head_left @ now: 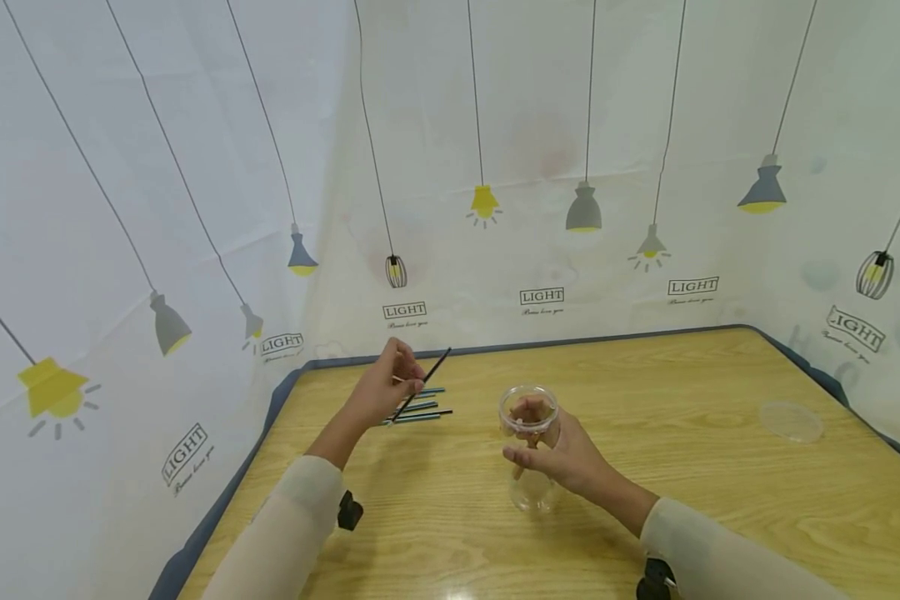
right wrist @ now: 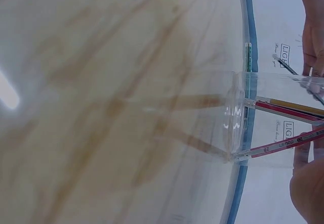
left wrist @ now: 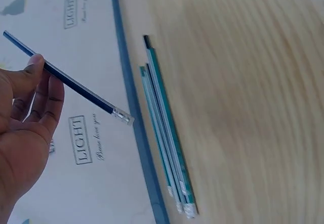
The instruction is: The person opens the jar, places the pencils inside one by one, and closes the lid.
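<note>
In the left wrist view, my left hand pinches a dark pencil between thumb and fingers, its eraser end pointing away from the palm. The head view has this pencil tilted above several blue-green and dark pencils on the table. My right hand grips a clear plastic jar around its side, upright with its mouth uncovered. Inside the jar, the right wrist view shows red pencils and a yellow one leaning, eraser ends at the bottom.
A clear round lid lies flat on the wood-grain table at the right. Behind the table's dark-edged far side hangs a white cloth printed with lamps, and it also encloses the left and right sides.
</note>
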Action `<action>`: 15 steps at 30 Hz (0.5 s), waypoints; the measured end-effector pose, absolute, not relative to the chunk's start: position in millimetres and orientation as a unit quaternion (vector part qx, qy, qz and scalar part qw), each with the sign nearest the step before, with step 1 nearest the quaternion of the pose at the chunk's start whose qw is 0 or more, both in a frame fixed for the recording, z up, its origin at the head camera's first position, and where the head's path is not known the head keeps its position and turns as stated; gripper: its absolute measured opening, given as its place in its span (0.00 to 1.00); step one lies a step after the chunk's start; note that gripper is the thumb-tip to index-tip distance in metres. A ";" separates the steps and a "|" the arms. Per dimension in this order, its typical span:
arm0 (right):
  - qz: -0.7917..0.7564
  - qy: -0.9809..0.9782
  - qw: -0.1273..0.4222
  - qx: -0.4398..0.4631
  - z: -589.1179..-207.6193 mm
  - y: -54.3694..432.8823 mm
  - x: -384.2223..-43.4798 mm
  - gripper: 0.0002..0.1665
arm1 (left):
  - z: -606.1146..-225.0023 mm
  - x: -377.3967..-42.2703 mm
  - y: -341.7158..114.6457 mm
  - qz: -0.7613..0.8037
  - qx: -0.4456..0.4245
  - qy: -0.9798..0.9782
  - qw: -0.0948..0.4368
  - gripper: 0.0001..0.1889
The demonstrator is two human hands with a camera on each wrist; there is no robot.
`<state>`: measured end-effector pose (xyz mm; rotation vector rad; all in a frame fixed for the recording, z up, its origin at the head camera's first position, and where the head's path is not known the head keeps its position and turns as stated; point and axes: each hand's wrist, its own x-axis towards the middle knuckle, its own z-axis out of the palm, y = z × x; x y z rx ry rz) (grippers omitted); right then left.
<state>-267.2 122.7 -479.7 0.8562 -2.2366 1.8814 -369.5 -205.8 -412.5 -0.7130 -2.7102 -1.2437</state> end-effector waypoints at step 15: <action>0.619 -0.733 0.045 0.277 -479.8 122.6 -266.2 0.30 | -362.3 -343.3 -177.3 -0.569 -0.242 -0.784 0.049 0.17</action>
